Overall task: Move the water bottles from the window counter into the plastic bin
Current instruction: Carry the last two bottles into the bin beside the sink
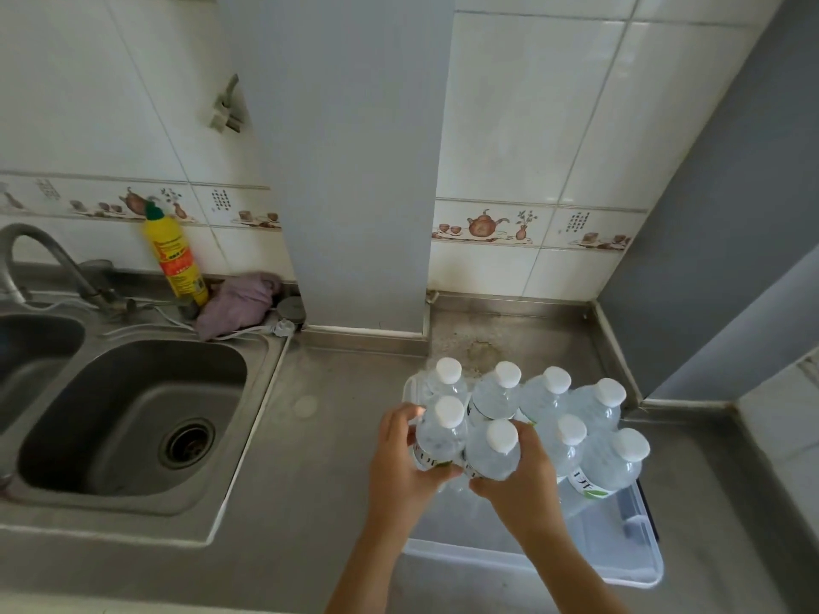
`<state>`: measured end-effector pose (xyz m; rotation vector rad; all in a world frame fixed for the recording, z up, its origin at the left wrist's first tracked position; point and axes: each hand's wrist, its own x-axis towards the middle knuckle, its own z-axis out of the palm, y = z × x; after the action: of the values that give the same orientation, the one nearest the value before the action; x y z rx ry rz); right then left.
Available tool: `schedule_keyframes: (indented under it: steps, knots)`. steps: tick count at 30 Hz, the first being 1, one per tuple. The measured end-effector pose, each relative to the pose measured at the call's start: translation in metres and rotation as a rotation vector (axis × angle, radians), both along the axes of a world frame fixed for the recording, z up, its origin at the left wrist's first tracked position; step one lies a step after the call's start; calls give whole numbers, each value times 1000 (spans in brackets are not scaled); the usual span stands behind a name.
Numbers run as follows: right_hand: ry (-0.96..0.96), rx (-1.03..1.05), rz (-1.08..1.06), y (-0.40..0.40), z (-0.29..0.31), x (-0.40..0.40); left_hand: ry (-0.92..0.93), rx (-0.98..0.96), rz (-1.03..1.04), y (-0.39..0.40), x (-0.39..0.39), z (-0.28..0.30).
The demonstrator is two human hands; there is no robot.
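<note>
A clear plastic bin (532, 565) stands on the steel counter at lower right. Several clear water bottles with white caps stand upright in its far half, in two rows. My left hand (399, 463) is wrapped around the front-left bottle (441, 436). Beside it my right hand (518, 480) grips the neighbouring bottle (494, 454). Both bottles sit low inside the bin; their bases are hidden by my hands. Other bottles (607, 463) fill the right side and the back row (545, 396).
A steel sink (128, 418) with a curved tap (40, 254) lies to the left. A yellow detergent bottle (175, 259) and a purple cloth (237, 308) sit by the tiled wall. A grey pillar (354, 170) rises behind the bin.
</note>
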<state>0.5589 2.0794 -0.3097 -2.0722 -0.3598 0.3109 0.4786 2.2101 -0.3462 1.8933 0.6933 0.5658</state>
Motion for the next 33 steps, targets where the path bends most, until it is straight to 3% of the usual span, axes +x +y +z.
schedule_keyframes:
  steps: [7, 13, 21, 33]
  knots:
    - [-142, 45, 22, 0, -2, -3, 38, 117, 0, 5, 1, -13]
    - [-356, 70, 49, -6, 2, -9, 41, -76, 44, 8, 3, -25]
    - [-598, -99, 194, -14, 6, -2, 21, -78, 98, 1, -3, -28]
    - [-715, -199, 345, -34, 11, -7, -16, 25, 124, -20, -14, -20]
